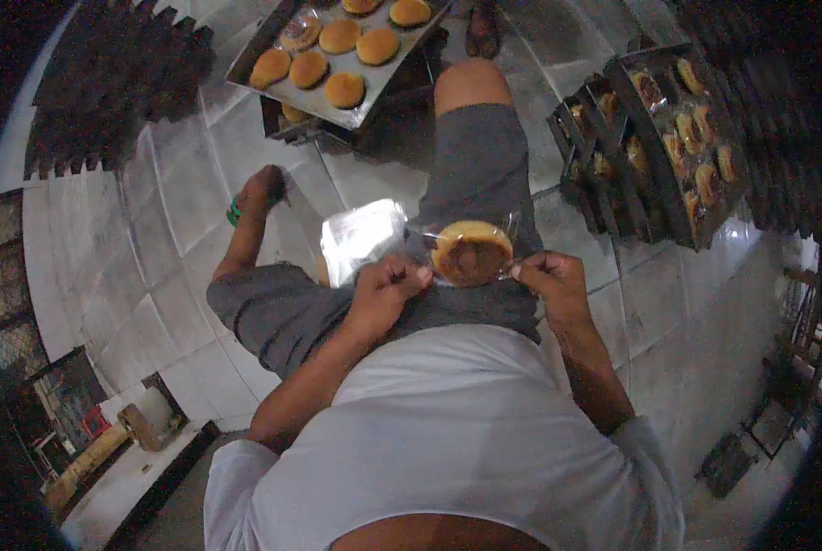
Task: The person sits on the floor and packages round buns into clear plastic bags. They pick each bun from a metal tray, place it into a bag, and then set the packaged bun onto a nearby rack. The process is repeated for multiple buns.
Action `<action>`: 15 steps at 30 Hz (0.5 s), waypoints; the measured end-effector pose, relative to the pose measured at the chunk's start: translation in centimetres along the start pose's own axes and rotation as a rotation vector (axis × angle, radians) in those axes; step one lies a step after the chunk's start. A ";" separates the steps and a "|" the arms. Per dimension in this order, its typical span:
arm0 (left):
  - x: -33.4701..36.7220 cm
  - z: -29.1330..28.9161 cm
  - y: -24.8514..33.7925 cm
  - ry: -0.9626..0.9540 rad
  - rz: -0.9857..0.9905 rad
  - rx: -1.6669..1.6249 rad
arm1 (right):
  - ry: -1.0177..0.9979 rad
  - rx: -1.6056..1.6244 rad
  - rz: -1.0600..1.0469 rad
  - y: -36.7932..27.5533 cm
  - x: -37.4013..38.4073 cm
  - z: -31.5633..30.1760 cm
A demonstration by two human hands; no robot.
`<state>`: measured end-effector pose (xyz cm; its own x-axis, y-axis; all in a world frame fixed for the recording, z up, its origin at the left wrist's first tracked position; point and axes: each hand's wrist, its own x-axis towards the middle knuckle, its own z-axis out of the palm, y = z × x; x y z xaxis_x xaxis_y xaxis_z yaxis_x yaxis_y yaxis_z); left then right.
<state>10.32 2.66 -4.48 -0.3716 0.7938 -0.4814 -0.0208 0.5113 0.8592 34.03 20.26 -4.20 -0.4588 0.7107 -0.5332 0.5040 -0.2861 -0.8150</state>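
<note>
A round golden bun with a browner patch (472,253) sits inside a clear plastic bag, held above my lap. My left hand (388,292) has its fingers closed at the left end of that bag. At the other end, my right hand (559,283) pinches the bag's corner between thumb and fingertips. Just beyond my left hand lies a shiny stack of clear plastic bags (363,241), over my left leg. Part of the bag's edge is hidden by my fingers.
Ahead, a metal tray (356,118) of round buns (339,35) rests on other trays; one bun there looks wrapped. To the right stand tilted dark trays (654,110) with wrapped pastries. Dark ridged stacks (122,78) stand far left. A low ledge (140,482) runs lower left.
</note>
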 end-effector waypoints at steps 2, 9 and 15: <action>1.3 0.1 -0.2 -0.004 0.112 0.111 | 0.054 -0.118 -0.064 0.9 0.3 0.0; 3.4 1.7 1.5 0.116 0.379 0.474 | 0.193 0.004 -0.498 0.0 2.5 -1.5; 3.4 0.9 1.7 0.090 0.293 -0.077 | -0.146 -0.141 -0.462 -6.3 2.5 3.7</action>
<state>9.85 6.47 -4.81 -0.4526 0.8697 -0.1970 0.0307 0.2360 0.9713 26.99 21.44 -1.21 -0.7500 0.6422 -0.1582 0.3131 0.1341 -0.9402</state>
